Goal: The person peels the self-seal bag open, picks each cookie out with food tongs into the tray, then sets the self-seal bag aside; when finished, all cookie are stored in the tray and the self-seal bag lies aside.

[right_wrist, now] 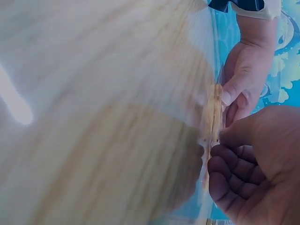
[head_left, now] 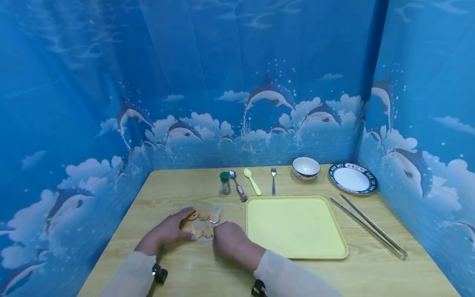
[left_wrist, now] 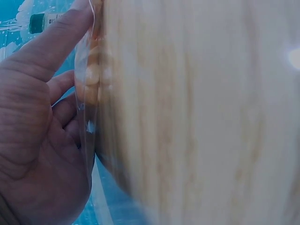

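Observation:
A clear plastic bag of round biscuits [head_left: 203,216] lies on the left part of the wooden table. My left hand [head_left: 168,229] holds its left side, the thumb and fingers spread around the biscuits. My right hand [head_left: 231,240] has its fingers curled and pinches the right edge of the bag. In the left wrist view, the left thumb [left_wrist: 58,40] lies along the clear film, with biscuits seen edge-on beside it. The right wrist view has both hands at the bag [right_wrist: 213,112], the right fingers [right_wrist: 229,180] folded in. Part of the bag is hidden by the hands.
Right of the hands lies a yellow tray [head_left: 297,227]. Behind stand a green-capped jar [head_left: 225,183], a metal spoon [head_left: 238,185], a yellow spoon [head_left: 252,181], a fork [head_left: 273,181] and a bowl [head_left: 306,168]. A plate [head_left: 353,178] and tongs [head_left: 369,225] lie right.

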Motion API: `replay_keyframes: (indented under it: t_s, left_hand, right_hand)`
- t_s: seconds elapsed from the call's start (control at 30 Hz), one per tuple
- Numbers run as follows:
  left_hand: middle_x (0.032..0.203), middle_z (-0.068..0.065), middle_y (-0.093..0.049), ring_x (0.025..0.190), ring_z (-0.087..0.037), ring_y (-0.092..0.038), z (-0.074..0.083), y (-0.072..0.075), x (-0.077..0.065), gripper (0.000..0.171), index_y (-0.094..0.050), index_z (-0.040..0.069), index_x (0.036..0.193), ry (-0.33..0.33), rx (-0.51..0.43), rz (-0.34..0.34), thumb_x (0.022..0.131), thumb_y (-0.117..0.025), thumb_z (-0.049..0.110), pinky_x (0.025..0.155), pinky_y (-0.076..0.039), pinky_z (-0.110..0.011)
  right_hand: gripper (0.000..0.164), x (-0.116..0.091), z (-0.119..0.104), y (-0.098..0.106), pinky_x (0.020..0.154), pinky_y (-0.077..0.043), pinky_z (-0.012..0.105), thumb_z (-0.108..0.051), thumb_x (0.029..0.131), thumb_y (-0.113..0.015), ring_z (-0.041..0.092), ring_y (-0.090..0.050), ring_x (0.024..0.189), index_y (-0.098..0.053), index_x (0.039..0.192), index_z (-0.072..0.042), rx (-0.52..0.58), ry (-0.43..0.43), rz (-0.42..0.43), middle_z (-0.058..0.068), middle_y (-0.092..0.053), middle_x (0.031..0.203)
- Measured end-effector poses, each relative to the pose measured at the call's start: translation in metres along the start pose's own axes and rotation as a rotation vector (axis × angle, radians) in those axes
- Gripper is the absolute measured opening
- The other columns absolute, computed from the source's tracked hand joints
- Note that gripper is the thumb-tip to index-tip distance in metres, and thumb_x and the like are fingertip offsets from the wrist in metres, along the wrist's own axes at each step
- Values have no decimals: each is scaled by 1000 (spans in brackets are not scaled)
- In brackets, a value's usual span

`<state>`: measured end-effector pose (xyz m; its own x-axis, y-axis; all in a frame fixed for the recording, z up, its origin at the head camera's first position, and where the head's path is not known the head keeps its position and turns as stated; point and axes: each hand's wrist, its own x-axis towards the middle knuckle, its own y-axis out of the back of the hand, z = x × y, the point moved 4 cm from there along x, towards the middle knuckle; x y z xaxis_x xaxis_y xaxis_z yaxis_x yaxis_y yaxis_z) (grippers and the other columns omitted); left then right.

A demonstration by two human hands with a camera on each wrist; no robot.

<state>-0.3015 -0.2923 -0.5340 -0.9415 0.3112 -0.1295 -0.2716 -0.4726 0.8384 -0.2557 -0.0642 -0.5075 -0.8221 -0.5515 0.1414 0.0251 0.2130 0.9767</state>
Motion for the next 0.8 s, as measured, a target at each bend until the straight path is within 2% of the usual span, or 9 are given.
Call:
replay_keyframes:
  t_s: [0.17, 0.4, 0.6, 0.8]
  left_hand:
    - [166, -15, -32, 152, -44, -29, 1, 0, 0, 101, -38, 17, 158, 1, 2, 10, 76, -87, 49, 122, -26, -63]
    - [166, -15, -31, 152, -43, -27, 3, 1, -1, 102, -37, 19, 158, 32, -10, -8, 76, -86, 52, 122, -26, -64]
    - [167, -12, -32, 152, -43, -28, 3, 1, 0, 102, -37, 22, 158, 53, -17, -11, 75, -86, 53, 122, -26, -64]
    - [167, -12, -32, 152, -43, -29, -1, -1, 2, 102, -37, 24, 158, 70, -17, -12, 74, -86, 54, 121, -26, -66]
  right_hand:
    - [30, -4, 11, 1, 46, -43, 26, -20, 93, -60, 13, -50, 52, -55, 64, -18, 137, -66, -9, -1, -58, 61]
    - [28, -12, 22, 5, 46, -41, 25, -18, 93, -60, 11, -49, 52, -57, 65, -19, 265, -146, -54, -5, -54, 61]
    - [32, -18, 22, 11, 45, -41, 24, -16, 92, -60, 10, -47, 50, -53, 61, -19, 274, -135, -27, -6, -52, 57]
    - [30, -22, 26, 12, 46, -41, 24, -16, 92, -60, 11, -48, 51, -54, 62, -18, 271, -154, -25, -5, -53, 58]
